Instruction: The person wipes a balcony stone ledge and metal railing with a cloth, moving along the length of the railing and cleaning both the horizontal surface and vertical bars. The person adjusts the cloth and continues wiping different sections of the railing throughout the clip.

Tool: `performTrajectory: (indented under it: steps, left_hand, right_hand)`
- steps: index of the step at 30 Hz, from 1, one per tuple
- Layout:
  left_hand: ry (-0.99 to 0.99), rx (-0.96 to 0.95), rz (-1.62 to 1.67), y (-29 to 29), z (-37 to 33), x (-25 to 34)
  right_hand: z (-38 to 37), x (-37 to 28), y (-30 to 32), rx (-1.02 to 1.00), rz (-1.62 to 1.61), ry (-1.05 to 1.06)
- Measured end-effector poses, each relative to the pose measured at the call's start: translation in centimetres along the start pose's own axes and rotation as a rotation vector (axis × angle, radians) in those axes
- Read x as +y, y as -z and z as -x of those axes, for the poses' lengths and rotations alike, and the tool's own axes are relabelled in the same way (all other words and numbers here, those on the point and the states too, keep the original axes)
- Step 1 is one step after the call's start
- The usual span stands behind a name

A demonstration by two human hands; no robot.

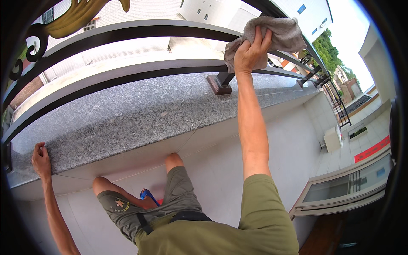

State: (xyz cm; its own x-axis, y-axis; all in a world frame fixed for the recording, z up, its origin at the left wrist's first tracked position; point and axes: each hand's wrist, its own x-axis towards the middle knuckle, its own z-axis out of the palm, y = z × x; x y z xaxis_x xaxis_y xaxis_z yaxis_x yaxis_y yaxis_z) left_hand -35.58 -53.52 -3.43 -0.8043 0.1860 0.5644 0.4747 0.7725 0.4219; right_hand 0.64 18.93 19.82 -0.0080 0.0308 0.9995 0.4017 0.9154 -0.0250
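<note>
My right hand [250, 53] is closed on a crumpled grey-brown cleaning cloth [284, 34] and presses it against the black metal railing [170, 30], at the post. Folds of the cloth hide the upper part of that post and some of the rails. Below it, the post's brown foot [219, 85] stands on the speckled grey granite ledge [123, 123]. At far left, my left hand [41, 161] rests at the ledge's front edge, holding nothing, its fingers loosely bent and somewhat apart.
A gold leaf ornament [76, 21] and black scrolls sit on the railing at upper left. Pale floor tiles [212, 178] lie under me, below the ledge. To the right are a white box [333, 139] and a framed sliding window [346, 187]. Buildings stand beyond the railing.
</note>
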Motion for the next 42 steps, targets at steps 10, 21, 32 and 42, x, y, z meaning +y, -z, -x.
performTrajectory:
  steps: [10, 21, 32, 42]
  left_hand:
    - [-0.017, 0.017, -0.011, 1.9, 0.4, 0.7]
    - [0.020, -0.020, -0.079, 2.0, 0.8, 4.3]
    - [-0.015, -0.011, 0.096, 1.3, -0.1, 0.1]
    - [-0.050, 0.007, 0.045, 1.1, 0.5, 0.6]
  right_hand:
    - [4.2, -3.8, 6.1, -0.120, -0.710, -0.441]
    - [-3.5, -13.0, -1.6, -0.476, -0.327, 0.012]
    - [-2.0, -19.9, -4.0, -0.238, -0.392, 0.609]
    - [8.7, -0.4, 8.4, -0.176, 0.078, 0.116]
